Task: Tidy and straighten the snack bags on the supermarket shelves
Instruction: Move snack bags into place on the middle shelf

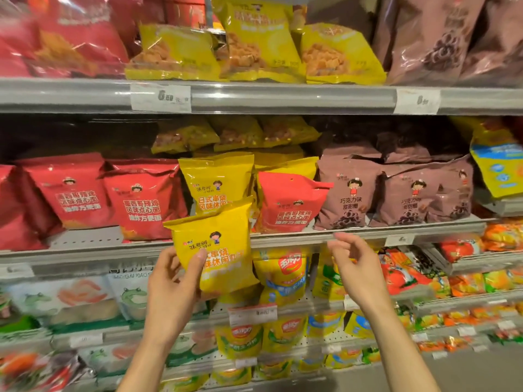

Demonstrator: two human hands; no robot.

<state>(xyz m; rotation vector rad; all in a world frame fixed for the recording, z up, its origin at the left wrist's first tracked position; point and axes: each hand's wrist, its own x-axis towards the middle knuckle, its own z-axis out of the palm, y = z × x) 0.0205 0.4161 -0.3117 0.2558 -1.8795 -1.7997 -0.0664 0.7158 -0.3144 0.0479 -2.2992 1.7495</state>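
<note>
So that it can be stood back in its row, a yellow snack bag [215, 247] is gripped by the left hand [172, 278]; the right hand [353, 261] is held loosely open, empty.

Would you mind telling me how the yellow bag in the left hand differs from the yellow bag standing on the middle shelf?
The held yellow bag is tilted, off the shelf, gripped by the left hand; the shelved yellow bag stands nearly upright between red bags. The held one partly covers the shelved one's lower front. Both share the same yellow design and cartoon figure.
</note>
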